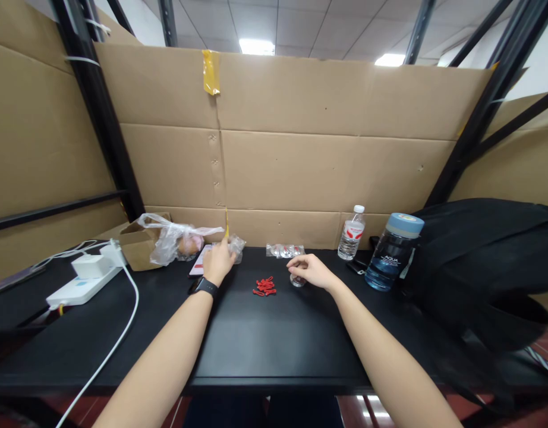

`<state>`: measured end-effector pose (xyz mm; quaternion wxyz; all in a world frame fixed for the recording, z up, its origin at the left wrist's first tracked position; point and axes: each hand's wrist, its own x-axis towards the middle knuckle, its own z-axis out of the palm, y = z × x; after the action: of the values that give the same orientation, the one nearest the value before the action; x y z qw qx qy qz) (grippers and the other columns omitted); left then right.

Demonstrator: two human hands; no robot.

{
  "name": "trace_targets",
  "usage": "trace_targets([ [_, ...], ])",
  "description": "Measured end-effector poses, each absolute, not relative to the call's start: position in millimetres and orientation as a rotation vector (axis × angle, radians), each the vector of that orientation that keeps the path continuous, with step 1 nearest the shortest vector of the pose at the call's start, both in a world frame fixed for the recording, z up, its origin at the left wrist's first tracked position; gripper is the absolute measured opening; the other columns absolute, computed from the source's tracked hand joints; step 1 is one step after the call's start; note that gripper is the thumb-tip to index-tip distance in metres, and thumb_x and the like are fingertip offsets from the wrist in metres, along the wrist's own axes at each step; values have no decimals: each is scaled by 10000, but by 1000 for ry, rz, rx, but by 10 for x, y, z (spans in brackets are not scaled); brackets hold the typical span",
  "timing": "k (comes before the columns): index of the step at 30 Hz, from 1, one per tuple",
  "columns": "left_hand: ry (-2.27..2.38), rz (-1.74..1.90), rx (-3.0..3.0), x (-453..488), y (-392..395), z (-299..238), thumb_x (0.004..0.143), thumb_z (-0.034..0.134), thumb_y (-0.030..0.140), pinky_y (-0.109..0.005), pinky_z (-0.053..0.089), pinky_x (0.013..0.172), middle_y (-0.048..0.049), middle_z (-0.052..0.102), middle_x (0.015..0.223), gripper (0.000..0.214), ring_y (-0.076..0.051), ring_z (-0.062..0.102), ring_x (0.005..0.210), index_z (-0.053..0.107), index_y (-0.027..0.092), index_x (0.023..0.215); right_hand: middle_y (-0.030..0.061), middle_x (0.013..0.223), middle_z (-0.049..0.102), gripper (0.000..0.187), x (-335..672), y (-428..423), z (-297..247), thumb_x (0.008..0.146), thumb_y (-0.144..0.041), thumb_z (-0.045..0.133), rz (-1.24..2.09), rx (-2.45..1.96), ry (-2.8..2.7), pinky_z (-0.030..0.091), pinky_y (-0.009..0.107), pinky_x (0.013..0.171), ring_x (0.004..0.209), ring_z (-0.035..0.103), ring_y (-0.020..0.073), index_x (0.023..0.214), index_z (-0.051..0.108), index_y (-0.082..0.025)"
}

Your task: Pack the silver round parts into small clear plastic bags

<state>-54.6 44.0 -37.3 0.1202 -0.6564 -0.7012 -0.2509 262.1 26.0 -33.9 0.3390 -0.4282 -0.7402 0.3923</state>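
Note:
My left hand [218, 261], with a dark watch on its wrist, reaches to the back of the black table. Its fingers are closed at a crumpled clear plastic bag [237, 247]; the fingertips are partly hidden. To the right, my right hand [312, 270] is closed with its fingertips on a small clear round piece [297, 280] low over the tabletop. Between the hands lies a loose pile of small red loop-shaped pieces [265, 286]. Behind them is a clear strip pack [284, 251] of several round shiny pieces.
At left are a white power strip [84, 284] with a cable, an open cardboard box [144, 242], a knotted plastic bag [167, 242] and a phone-like slab [198, 266]. On the right stand a water bottle [351, 233], a blue-lidded bottle [392, 252] and a black backpack [474, 267].

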Motion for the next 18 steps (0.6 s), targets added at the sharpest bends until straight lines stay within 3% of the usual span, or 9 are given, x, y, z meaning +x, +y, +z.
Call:
trace_targets([
  [5,-2059,-780,-1949,-535,431,-348,917,541,267,-295,497,787,-139,737,1017,373,-268,710,946,540,177,1279,67,786,741,307,2678,289,-330,774,-403,750,965,-1147,-1945,510,239,544,629,677,163,926,739,-137],
  [12,-2147,-952,-1623,-626,287,-115,901,518,263,-386,511,776,-166,721,1026,373,-335,703,902,519,186,1265,65,803,748,275,2705,303,-328,785,-387,733,929,-1144,-1965,507,245,537,630,679,170,919,743,-148],
  [18,-2164,-922,-1664,-632,347,-182,889,542,295,-368,511,767,-168,722,925,409,-334,714,885,495,147,1267,64,765,740,317,2706,316,-360,778,-420,745,984,-1130,-1963,514,237,533,620,677,163,924,735,-138],
])
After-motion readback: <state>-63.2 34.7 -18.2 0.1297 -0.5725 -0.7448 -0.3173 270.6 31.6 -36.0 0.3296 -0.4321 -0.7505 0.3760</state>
